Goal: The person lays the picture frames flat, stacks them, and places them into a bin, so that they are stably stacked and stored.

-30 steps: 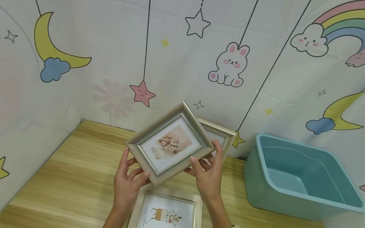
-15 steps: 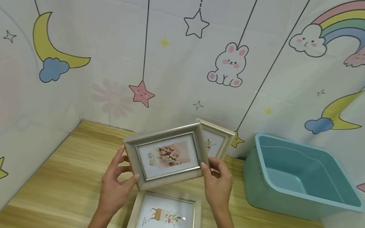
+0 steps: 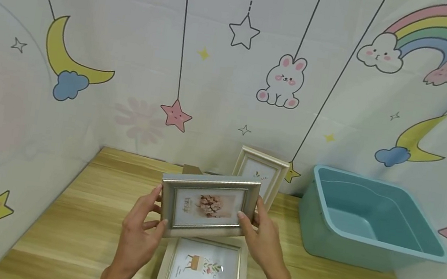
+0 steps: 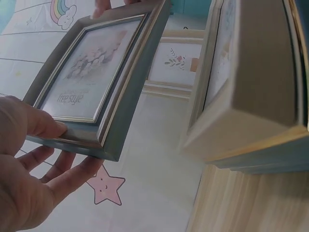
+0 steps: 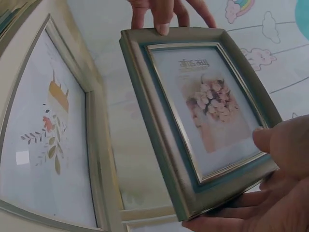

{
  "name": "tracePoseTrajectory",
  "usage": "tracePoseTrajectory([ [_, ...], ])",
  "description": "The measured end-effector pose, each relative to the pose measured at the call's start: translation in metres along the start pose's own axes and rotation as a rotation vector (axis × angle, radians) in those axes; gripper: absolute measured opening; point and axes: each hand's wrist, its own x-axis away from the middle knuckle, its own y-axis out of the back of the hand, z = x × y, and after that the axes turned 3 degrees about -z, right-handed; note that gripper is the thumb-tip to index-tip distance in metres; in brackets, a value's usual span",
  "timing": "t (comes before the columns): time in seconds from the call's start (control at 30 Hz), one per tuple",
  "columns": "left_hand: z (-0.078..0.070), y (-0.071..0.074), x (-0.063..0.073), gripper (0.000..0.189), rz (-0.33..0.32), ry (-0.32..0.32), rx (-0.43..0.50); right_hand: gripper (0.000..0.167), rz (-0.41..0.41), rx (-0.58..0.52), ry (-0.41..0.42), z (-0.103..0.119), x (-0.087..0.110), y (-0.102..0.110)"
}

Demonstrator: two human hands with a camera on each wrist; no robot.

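Note:
Between both hands, a grey-brown picture frame [image 3: 214, 207] with a flower print is held up sideways, tilted back. My left hand [image 3: 141, 233] grips its left end, thumb on the front and fingers behind, as the left wrist view shows with the frame [image 4: 91, 67] close up. At the opposite end my right hand [image 3: 267, 241] pinches the border, thumb on the face. Below it, a cream picture frame [image 3: 203, 270] with a plant print lies face up on top of a stack. Another cream frame [image 3: 263, 173] stands upright behind, partly covered by the held one.
A blue-green plastic tub [image 3: 366, 221] stands on the right of the wooden table [image 3: 80, 214]. Behind runs a white cloth wall [image 3: 215, 76] printed with stars, moons and rabbits. Something brown [image 3: 192, 170] peeks out behind the held frame.
The held picture frame has turned clockwise from a diagonal to nearly level. It has come lower and tipped back, showing its top edge. Both hands have moved with it, uncovering the upright frame.

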Motion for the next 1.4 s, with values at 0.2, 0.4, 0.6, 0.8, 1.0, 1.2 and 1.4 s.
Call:
tracePoseTrajectory([
  [0.2,-0.003,0.001,0.000,0.095,0.007,-0.094,-0.028,0.062,0.174,-0.220,-0.143,0.008,-0.002,0.013],
  [0.4,-0.004,-0.001,-0.001,0.089,-0.003,-0.247,-0.031,0.053,0.224,-0.385,-0.241,0.001,-0.008,0.019],
  [0.6,-0.006,0.000,-0.001,0.088,0.010,-0.276,-0.055,0.047,0.216,-0.403,-0.278,-0.007,-0.008,0.021],
  [0.8,-0.008,0.001,-0.001,0.086,0.005,-0.274,-0.060,0.048,0.205,-0.398,-0.260,-0.006,-0.005,0.022],
  [1.0,-0.008,0.000,-0.001,0.075,-0.010,-0.222,-0.010,0.048,0.161,-0.381,-0.230,-0.006,0.004,0.022],
  [1.2,-0.010,0.000,-0.004,0.052,0.001,-0.161,0.027,0.047,0.129,-0.402,-0.199,-0.009,0.017,0.020],
  [1.4,-0.007,0.007,-0.018,0.058,0.181,-0.097,0.179,0.045,0.068,-0.393,-0.172,-0.010,0.032,0.017],
])
